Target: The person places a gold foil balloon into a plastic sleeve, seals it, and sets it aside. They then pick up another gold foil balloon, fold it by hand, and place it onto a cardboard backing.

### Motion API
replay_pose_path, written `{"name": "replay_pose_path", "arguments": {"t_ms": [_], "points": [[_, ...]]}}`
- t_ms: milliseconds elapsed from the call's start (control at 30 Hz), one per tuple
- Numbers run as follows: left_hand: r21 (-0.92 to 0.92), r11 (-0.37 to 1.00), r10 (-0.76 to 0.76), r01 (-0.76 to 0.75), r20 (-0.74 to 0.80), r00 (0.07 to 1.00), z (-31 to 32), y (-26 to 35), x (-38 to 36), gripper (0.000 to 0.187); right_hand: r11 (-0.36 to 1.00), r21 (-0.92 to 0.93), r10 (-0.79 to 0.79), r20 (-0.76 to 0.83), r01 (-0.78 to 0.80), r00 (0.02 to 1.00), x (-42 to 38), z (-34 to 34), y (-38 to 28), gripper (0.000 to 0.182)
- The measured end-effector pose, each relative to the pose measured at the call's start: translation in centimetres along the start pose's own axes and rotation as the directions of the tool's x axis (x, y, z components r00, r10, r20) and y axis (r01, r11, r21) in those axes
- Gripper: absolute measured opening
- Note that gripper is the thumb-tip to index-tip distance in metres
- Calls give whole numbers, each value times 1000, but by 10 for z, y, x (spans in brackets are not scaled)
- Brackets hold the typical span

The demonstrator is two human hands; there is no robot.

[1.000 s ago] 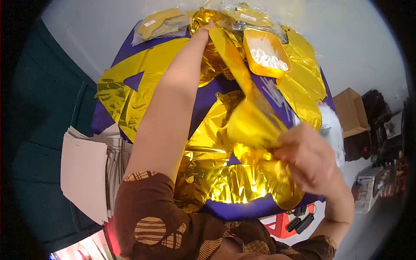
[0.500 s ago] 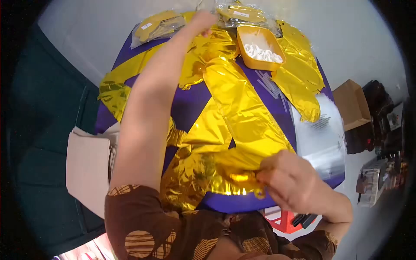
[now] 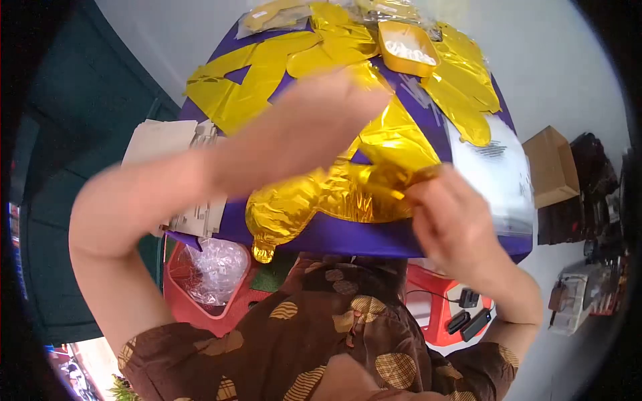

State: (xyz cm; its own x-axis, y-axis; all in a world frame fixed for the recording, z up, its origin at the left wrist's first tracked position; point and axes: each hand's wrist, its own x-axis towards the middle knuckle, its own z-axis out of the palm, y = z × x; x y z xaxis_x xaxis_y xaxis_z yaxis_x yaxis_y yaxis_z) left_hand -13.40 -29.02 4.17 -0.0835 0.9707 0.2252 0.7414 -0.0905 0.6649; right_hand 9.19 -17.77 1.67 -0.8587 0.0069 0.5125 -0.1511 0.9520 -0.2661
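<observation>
A shiny gold foil balloon [image 3: 364, 197], flat and crinkled, lies over the near edge of the purple table. My right hand [image 3: 455, 214] pinches its right end between thumb and fingers. Across the middle of the table, my left hand [image 3: 334, 110] passes above the gold foil, smeared by motion, so its fingers cannot be made out. Beneath it another gold foil piece [image 3: 401, 127] stretches toward the back and is partly hidden. More flat gold foil balloons lie at the back left [image 3: 267, 63] and on the right [image 3: 461, 87].
A yellow tray [image 3: 409, 65] with white curled pieces stands at the back. Clear plastic sheets [image 3: 491, 180] lie at the right, folded pale paper or card [image 3: 157, 142] at the left. Below are a red bin [image 3: 177, 271] with clear plastic and a red stool [image 3: 438, 321] bearing black devices.
My left hand has come back from the far end of the table to above its middle. My right hand keeps the foil pinched. The camera view has shifted, showing more of the near side.
</observation>
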Motion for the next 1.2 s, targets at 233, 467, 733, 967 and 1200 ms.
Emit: {"name": "replay_pose_path", "arguments": {"t_ms": [233, 467, 733, 967, 1200], "points": [[-634, -70, -496, 770, 692, 524, 68, -2, -114, 67, 985, 175, -13, 68, 1, 998, -36, 47, -45, 12], [-878, -37, -687, 477, 369, 626, 100, -6, -124, 42, 983, 57, -180, 125, 174, 976, -34, 78, -68, 13], [-741, 159, -729, 652, 357, 584, 81, -20, -120, 27, 934, 186, -304, -30, 304, 952, -39, 93, -67, 31], [-688, 224, -728, 690, 353, 588, 62, -21, -118, 34, 976, 117, -179, -49, 184, 983, -94, 59, -6, 24], [-709, 201, -754, 676, 328, 568, 60, -40, -122, 31, 967, -126, 228, 33, -223, 973, -121, 25, 37, 37]]}}
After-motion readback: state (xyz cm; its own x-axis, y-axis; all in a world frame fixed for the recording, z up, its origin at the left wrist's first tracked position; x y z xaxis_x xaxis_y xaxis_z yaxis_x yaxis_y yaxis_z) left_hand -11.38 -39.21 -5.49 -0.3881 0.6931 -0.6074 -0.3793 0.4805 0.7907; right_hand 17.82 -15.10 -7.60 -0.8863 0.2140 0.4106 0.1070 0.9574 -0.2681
